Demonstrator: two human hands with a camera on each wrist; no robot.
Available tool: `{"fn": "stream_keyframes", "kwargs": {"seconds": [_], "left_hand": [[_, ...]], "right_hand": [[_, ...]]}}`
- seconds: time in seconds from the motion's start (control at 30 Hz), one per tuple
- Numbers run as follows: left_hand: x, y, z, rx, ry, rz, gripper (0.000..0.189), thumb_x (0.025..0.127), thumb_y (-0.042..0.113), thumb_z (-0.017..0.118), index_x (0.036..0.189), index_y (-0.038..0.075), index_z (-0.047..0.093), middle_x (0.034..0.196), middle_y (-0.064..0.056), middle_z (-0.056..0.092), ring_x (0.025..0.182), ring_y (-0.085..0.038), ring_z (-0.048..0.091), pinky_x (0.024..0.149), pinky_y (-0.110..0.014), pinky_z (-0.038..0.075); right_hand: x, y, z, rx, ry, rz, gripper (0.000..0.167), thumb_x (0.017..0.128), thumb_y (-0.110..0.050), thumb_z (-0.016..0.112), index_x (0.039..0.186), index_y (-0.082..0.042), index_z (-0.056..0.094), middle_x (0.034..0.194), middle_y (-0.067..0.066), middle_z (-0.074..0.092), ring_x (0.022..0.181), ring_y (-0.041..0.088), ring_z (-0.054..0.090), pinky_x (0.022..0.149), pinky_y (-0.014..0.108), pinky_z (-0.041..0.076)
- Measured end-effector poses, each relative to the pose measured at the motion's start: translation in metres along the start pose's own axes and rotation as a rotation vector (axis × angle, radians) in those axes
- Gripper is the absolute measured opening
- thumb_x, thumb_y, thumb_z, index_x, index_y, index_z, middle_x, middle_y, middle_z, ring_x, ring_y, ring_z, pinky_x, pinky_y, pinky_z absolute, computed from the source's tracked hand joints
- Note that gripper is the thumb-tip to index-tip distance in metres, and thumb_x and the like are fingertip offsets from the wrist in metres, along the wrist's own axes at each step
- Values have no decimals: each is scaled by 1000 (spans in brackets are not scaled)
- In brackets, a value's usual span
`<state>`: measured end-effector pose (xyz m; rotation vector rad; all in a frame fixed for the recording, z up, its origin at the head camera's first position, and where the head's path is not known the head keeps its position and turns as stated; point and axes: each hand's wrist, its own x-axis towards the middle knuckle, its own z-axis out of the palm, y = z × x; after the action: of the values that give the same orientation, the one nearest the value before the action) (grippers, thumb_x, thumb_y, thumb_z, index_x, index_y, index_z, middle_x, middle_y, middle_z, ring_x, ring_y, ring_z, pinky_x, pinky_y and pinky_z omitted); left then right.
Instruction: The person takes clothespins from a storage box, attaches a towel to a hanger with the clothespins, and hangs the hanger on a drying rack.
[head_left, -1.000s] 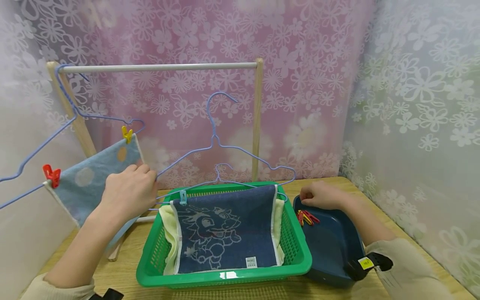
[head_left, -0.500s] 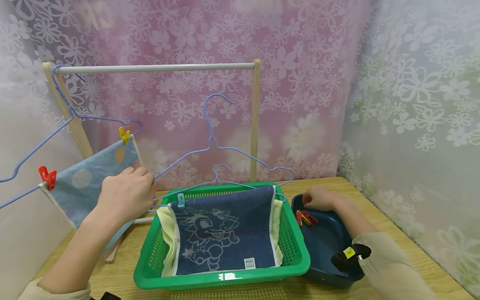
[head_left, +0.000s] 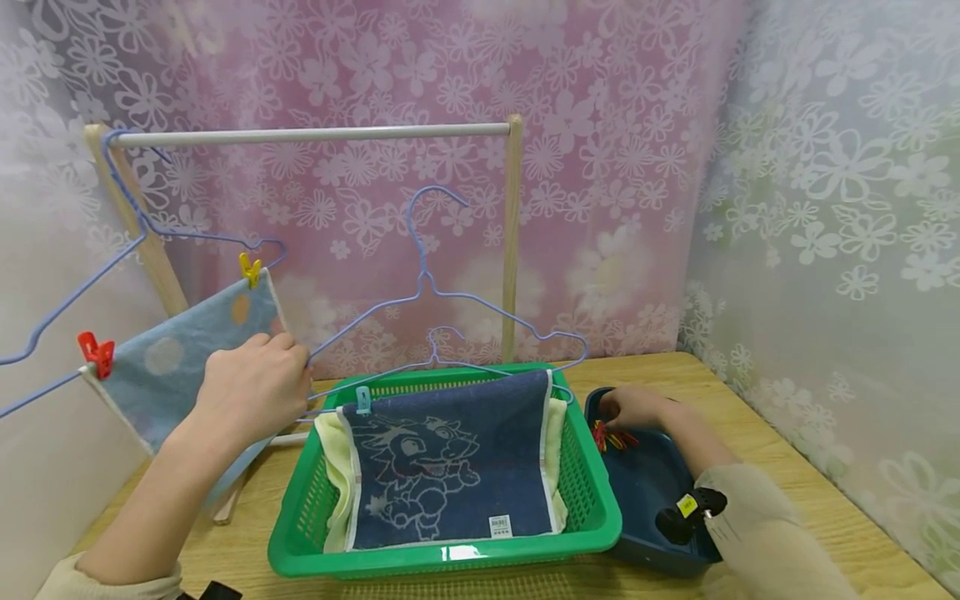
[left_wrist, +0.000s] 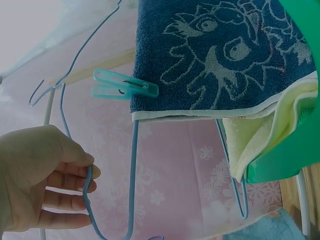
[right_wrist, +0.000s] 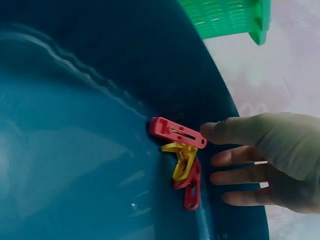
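My left hand [head_left: 251, 383] grips one end of a blue wire hanger [head_left: 423, 242]. Over its lower bar hangs a navy towel [head_left: 450, 458] with a cartoon pattern, pinned at its left corner by a light-blue clothespin [left_wrist: 125, 85]. My right hand [right_wrist: 280, 155] reaches into a dark blue basin [right_wrist: 75, 160], its fingers extended and apart. The thumb tip is right at the end of a red clothespin [right_wrist: 177, 132]; a yellow clothespin [right_wrist: 184, 160] and another red one lie just below it, close to the fingertips.
A green basket [head_left: 450, 554] with pale yellow cloth [head_left: 337, 467] and another hanger [head_left: 448, 329] stands under the towel. Behind is a drying rack [head_left: 322, 134]; at left, a light-blue towel [head_left: 161, 354] hangs from a hanger by a red [head_left: 96, 354] and a yellow clothespin [head_left: 251, 271].
My right hand has come down from the basin's far edge onto the clothespins. My left hand keeps its grip on the hanger, and the navy towel stays in place.
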<state>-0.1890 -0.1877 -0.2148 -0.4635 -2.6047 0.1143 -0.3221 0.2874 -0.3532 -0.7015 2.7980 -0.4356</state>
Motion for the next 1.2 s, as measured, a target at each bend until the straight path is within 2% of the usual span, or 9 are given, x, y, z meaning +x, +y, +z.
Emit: {"fn": "stream_keyframes", "kwargs": {"seconds": [0.23, 0.4, 0.77, 1.03, 1.2], "left_hand": [[1, 0, -1, 2, -19, -6, 18, 85, 12, 56, 68, 10, 54, 66, 0, 45, 57, -17, 41, 41, -34, 34], [0, 0, 1, 6, -5, 0, 20, 85, 11, 56, 66, 10, 52, 65, 0, 44, 56, -17, 40, 41, -34, 33], [1, -1, 2, 8, -5, 5, 19, 85, 11, 56, 66, 10, 52, 65, 1, 43, 57, -17, 41, 41, -34, 34], [2, 0, 3, 11, -13, 4, 17, 85, 12, 57, 68, 9, 55, 66, 0, 45, 57, -17, 42, 41, -35, 35], [2, -1, 3, 11, -14, 3, 17, 85, 12, 57, 68, 9, 55, 66, 0, 45, 57, -18, 42, 42, -35, 35]], "right_hand": [[3, 0, 8, -26, 2, -50, 13, 81, -16, 70, 85, -9, 60, 71, -2, 51, 61, 13, 47, 57, 31, 39], [3, -2, 9, -78, 9, -58, 14, 80, -18, 72, 84, -11, 59, 72, -4, 51, 62, 11, 48, 57, 30, 40], [6, 2, 14, -225, 7, -16, 29, 73, -39, 76, 85, -19, 59, 74, -9, 52, 65, 9, 50, 59, 32, 42], [7, 6, 16, -247, 24, -25, 29, 72, -41, 76, 82, -19, 58, 73, -9, 51, 64, 9, 50, 59, 33, 42], [7, 8, 16, -283, 32, -44, 25, 76, -36, 75, 82, -17, 59, 74, -7, 51, 66, 11, 51, 59, 33, 43]]}}
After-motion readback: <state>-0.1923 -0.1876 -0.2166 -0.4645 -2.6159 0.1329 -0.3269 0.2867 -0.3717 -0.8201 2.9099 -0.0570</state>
